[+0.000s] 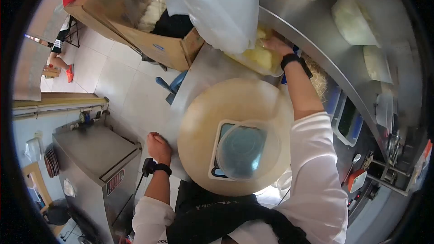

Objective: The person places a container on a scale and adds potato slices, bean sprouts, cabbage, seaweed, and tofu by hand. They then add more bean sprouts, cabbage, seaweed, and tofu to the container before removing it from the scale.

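Note:
My right hand (276, 45) reaches over a clear plastic tub (271, 71) at the top, in among pale yellow food pieces (258, 58). Its fingers are blurred and partly lost against the yellow, so their grip does not show. Beside the round board's left edge, my left hand (159, 148) hangs with its fingers curled in and nothing visible in them. On the round wooden board (199, 113) lies a white-rimmed digital scale (215, 156), and a clear round plastic bowl (244, 149) rests on top of it.
A cardboard box (158, 52) and a white plastic bag (212, 4) crowd the upper left. Along the right runs a metal shelf edge (316, 45), with food tubs (350, 122) below. A steel cabinet (97, 149) stands left. Another person's leg (58, 58) shows far off.

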The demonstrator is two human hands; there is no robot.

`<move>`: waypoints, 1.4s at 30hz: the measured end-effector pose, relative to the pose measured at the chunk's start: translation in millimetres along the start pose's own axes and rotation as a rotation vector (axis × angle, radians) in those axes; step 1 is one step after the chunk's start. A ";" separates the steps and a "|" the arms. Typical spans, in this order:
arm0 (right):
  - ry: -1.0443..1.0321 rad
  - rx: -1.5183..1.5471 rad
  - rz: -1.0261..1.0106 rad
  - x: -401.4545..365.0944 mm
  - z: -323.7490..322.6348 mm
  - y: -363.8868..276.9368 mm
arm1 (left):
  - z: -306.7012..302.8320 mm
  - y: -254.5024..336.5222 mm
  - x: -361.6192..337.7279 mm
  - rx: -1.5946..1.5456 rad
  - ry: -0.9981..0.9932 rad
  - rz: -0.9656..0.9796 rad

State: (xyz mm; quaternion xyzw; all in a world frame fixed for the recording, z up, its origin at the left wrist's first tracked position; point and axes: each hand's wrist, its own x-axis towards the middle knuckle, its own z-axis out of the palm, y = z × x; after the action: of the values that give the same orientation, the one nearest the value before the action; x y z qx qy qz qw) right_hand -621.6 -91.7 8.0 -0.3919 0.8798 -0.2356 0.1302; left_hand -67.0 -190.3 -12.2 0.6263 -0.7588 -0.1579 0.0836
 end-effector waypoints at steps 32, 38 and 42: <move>0.046 1.376 0.321 -169.6 -73.8 -45.5 | 1.1 -1.9 5.3 -0.015 0.013 0.090; 0.368 1.216 0.417 -261.0 -112.3 -100.8 | 9.3 -9.4 4.4 -0.025 0.062 0.085; 0.371 1.143 0.388 -292.3 -140.3 -104.7 | 5.0 -7.3 3.4 -0.026 0.065 0.070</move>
State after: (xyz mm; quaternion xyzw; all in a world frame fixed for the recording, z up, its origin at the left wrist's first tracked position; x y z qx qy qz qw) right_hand -421.2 110.7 195.0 -0.0462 0.6780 -0.7044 0.2048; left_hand -62.6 -194.1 -19.6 0.6031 -0.7750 -0.1444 0.1215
